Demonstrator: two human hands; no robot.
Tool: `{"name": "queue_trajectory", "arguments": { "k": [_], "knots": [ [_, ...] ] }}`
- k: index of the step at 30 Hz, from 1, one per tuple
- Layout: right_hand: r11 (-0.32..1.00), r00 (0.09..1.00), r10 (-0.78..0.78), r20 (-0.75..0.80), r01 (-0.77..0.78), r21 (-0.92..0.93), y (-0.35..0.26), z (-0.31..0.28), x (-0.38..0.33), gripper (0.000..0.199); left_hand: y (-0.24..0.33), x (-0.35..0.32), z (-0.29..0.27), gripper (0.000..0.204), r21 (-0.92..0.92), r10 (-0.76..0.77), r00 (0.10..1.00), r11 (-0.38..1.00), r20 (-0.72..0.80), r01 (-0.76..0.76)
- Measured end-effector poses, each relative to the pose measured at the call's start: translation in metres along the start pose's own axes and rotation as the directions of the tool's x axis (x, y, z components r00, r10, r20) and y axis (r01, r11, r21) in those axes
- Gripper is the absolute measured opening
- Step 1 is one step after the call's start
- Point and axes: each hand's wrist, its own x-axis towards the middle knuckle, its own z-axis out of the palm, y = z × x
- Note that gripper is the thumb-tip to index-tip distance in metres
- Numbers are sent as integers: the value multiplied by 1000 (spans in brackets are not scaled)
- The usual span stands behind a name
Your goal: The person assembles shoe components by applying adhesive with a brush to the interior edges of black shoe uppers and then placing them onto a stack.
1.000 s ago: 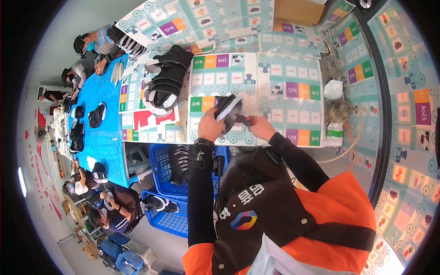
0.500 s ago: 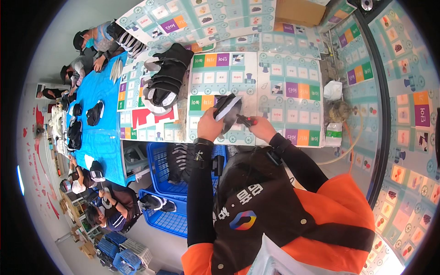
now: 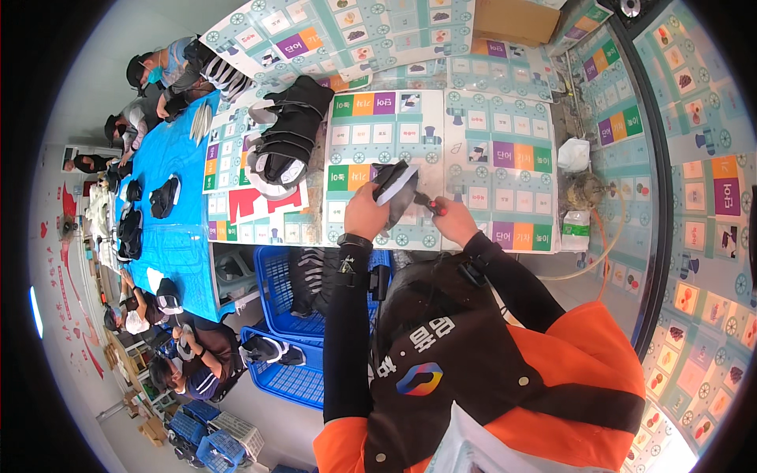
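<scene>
So over on my left, a few co-workers [image 3: 165,75] were busy around the long table with the blue cover [image 3: 185,264], and a black shoe with a white sole [image 3: 164,197] sat out on it. Coming right, two blue plastic baskets [image 3: 272,276] were down beside my bench, one holding striped dark pieces, the lower one a black-and-white shoe [image 3: 272,348]. Up on the bench, a pile of black shoe uppers [image 3: 292,134] leaned into each other in a row.

Then my own stuff: my left hand [image 3: 367,214] had its fingers closed on the left side of a black, white and grey shoe upper [image 3: 400,189], which I held tilted over the patterned sheets [image 3: 497,118] near the bench's front edge. Just right of it, my right hand [image 3: 456,223] had its fingers wrapped around a small tool with a red-and-black handle [image 3: 439,206], dark end pointed at the upper. Honestly too small and blurry to say what tool it was, or whether it touched. Far right, a white bag [image 3: 573,155] lay at the end of the bench, with a pale hose [image 3: 583,272] curving below.
</scene>
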Motion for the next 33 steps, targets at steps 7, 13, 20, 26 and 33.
{"name": "queue_trajectory", "arguments": {
  "k": [7, 13, 20, 26, 33],
  "knots": [
    [999, 997, -39, -59, 38, -17, -10, -8, -4, 20, 1, 10, 2, 35, 7, 20, 1000, 1000, 23, -21],
    [995, 996, -65, -63, 60, -77, -8, -15, 1, 20, 6, 15, 4, 36, 7, 16, 999, 1000, 34, -16],
    [993, 991, -68, -112, 57, -99, 0, -16, 3, 19, 4, 15, 8, 36, 17, 21, 999, 1000, 28, -22],
    [994, 990, -25, -142, 9, -110, 8, -10, 1, 18, 2, 13, 10, 35, 3, 21, 1000, 1000, 14, -21],
    [997, 1000, 5, -22, -6, -79, 15, 4, -3, 21, 4, 17, 10, 34, 1, 27, 999, 1000, 18, -27]
  ]
}}
